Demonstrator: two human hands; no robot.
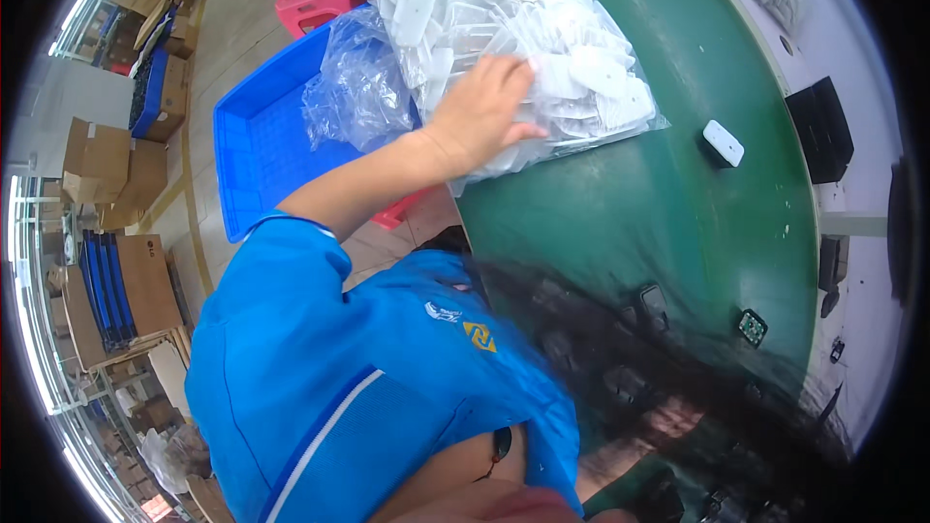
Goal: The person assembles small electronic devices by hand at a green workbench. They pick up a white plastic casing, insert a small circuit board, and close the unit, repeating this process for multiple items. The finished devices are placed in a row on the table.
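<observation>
My left hand [481, 114] reaches over a clear plastic bag [463, 169] heaped with flat white plastic covers [528, 24]. Its thumb and fingers are apart on the near part of the heap, and nothing shows between them. At the lower right, my right hand [671, 416] is low over the green table, mostly veiled by dark hanging hair [620, 329]. Its fingers and anything in them cannot be made out. Small dark cases [653, 306] lie near it, partly behind the hair, and a small case with a green circuit board [752, 326] lies farther right.
A white-topped small device [724, 143] lies alone on the green table [630, 203]. Left of the table is a blue bin [262, 150] with crumpled clear plastic [358, 87], near a red stool [315, 2]. A black box [821, 129] stands along the right edge. Cardboard boxes [97, 160] stand at the far left.
</observation>
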